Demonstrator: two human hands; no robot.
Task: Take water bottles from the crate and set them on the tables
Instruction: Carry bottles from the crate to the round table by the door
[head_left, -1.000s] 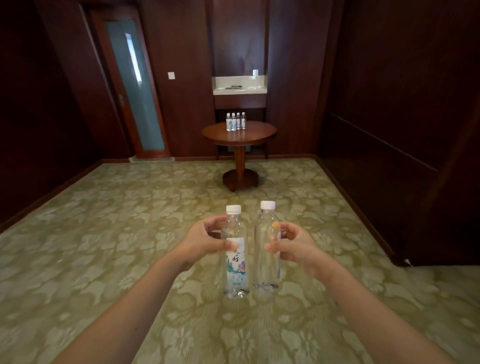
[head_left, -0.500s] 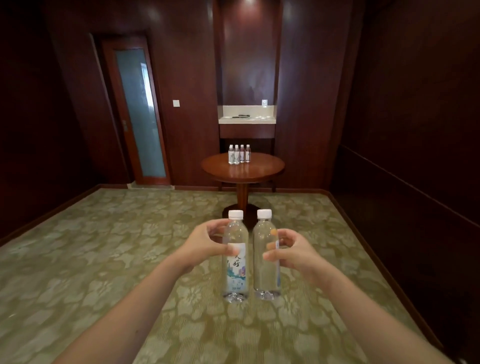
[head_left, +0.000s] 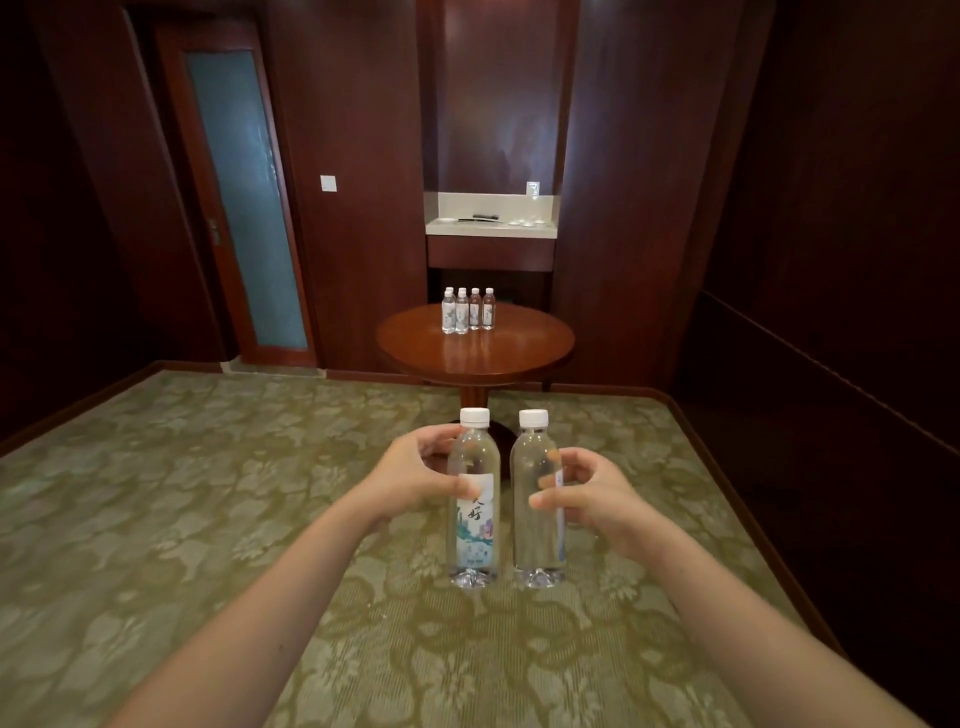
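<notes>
My left hand (head_left: 415, 480) grips the labelled bottle (head_left: 474, 525), right hand (head_left: 592, 501) the other bottle (head_left: 535, 519); both upright, capped, holding clear water. A bottle cluster (head_left: 467, 312) stands on the bench (head_left: 475, 358).

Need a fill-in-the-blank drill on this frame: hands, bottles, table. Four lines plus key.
1. The left hand grips the clear plastic labelled bottle and the right hand grips the second clear bottle; both caps are ___.
2. Both held bottles are ___, caps up.
3. A group of small water bottles stands on the ___ reddish wooden table.
4. The frosted-glass door is to the table's ___.

Missing words: white; upright; round; left.
</notes>
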